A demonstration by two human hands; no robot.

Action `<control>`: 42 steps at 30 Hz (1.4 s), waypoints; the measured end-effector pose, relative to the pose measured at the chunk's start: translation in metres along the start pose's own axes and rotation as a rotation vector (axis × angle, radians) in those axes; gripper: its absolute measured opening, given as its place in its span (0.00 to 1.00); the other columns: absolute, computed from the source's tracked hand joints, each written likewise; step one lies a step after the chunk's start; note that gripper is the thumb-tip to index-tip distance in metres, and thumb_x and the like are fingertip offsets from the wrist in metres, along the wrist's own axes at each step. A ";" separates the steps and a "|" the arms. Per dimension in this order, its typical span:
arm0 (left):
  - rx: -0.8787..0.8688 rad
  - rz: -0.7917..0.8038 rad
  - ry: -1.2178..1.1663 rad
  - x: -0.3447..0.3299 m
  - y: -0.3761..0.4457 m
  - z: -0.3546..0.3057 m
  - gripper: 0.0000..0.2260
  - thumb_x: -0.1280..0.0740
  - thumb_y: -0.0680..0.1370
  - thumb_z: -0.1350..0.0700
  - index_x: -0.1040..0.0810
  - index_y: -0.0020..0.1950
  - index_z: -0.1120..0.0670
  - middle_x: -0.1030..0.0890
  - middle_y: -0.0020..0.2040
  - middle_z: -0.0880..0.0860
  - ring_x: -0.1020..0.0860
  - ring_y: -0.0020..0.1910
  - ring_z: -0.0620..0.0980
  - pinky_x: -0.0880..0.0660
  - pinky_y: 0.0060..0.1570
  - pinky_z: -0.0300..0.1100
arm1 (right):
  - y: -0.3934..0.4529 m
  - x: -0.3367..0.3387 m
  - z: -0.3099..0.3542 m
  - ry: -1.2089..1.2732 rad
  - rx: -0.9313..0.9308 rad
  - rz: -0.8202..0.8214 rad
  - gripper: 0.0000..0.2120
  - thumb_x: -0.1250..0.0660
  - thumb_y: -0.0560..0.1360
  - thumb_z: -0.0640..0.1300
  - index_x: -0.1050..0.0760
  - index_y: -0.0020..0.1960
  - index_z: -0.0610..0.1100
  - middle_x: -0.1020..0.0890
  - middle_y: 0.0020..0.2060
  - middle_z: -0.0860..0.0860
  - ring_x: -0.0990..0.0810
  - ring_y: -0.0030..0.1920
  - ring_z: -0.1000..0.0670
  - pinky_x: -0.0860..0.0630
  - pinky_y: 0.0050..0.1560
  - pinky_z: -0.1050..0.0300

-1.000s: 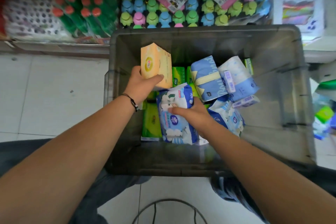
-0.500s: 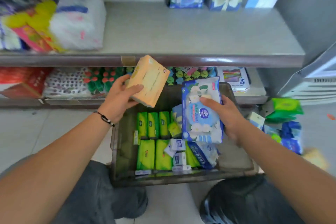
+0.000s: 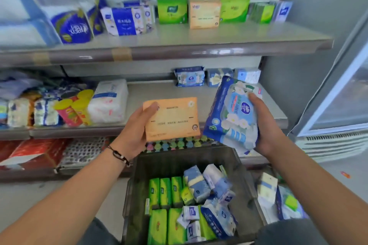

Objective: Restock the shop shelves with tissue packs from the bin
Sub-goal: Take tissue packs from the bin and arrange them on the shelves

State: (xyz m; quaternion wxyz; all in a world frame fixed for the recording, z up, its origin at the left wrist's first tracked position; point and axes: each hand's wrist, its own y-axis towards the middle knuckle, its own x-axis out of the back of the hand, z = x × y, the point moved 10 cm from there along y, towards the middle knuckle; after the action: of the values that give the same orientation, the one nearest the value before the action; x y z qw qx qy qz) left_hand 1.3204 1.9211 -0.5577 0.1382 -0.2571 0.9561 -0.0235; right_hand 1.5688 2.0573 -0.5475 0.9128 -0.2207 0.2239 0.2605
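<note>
My left hand [image 3: 133, 131] grips an orange tissue pack [image 3: 172, 119] by its left side, held flat in front of the middle shelf [image 3: 151, 93]. My right hand [image 3: 265, 125] holds a blue-and-white tissue pack [image 3: 232, 113] with white flowers on it, tilted, just right of the orange one. Below both hands stands the dark grey bin [image 3: 179, 159], with several green packs [image 3: 165, 191] and blue packs [image 3: 201, 183] inside. On the upper shelf [image 3: 199, 36] stands a matching orange pack [image 3: 205, 12] between green ones.
Blue packs [image 3: 189, 76] line the back of the middle shelf; a white bundle [image 3: 108, 101] and yellow-red packs [image 3: 74, 109] sit at its left. Loose packs [image 3: 278, 199] lie on the floor right of the bin. A glass-door cooler [image 3: 338, 95] stands at the right.
Both hands have lifted their packs out of the bin and up to the height of the middle shelf. My view has swung up from the bin to the shelves.
</note>
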 end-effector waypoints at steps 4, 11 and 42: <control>-0.066 0.060 0.094 -0.019 -0.008 -0.036 0.27 0.34 0.76 0.40 0.28 0.69 0.54 0.19 0.63 0.57 0.20 0.61 0.55 0.20 0.53 0.52 | -0.008 -0.022 0.036 0.112 0.102 0.018 0.23 0.40 0.80 0.60 0.23 0.67 0.48 0.14 0.54 0.46 0.14 0.49 0.45 0.16 0.46 0.48; -0.158 0.014 0.114 -0.027 -0.020 -0.081 0.21 0.41 0.75 0.39 0.27 0.63 0.47 0.17 0.58 0.53 0.18 0.58 0.52 0.19 0.50 0.50 | -0.019 -0.047 0.083 0.370 0.277 0.049 0.21 0.39 0.81 0.55 0.27 0.70 0.48 0.17 0.61 0.47 0.18 0.61 0.44 0.23 0.61 0.41; -0.238 0.364 0.105 -0.086 -0.011 -0.199 0.40 0.21 0.63 0.62 0.33 0.72 0.55 0.20 0.64 0.58 0.20 0.62 0.57 0.19 0.52 0.49 | -0.040 -0.091 0.139 0.301 0.357 0.186 0.27 0.30 0.71 0.47 0.27 0.70 0.45 0.18 0.62 0.45 0.20 0.64 0.45 0.22 0.60 0.46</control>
State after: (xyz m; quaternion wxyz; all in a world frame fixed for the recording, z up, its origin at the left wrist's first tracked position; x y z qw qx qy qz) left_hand 1.3424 1.9495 -0.3432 0.0589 -0.0931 0.9887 0.1016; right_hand 1.5628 2.0649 -0.3769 0.8659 -0.0710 0.4192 0.2637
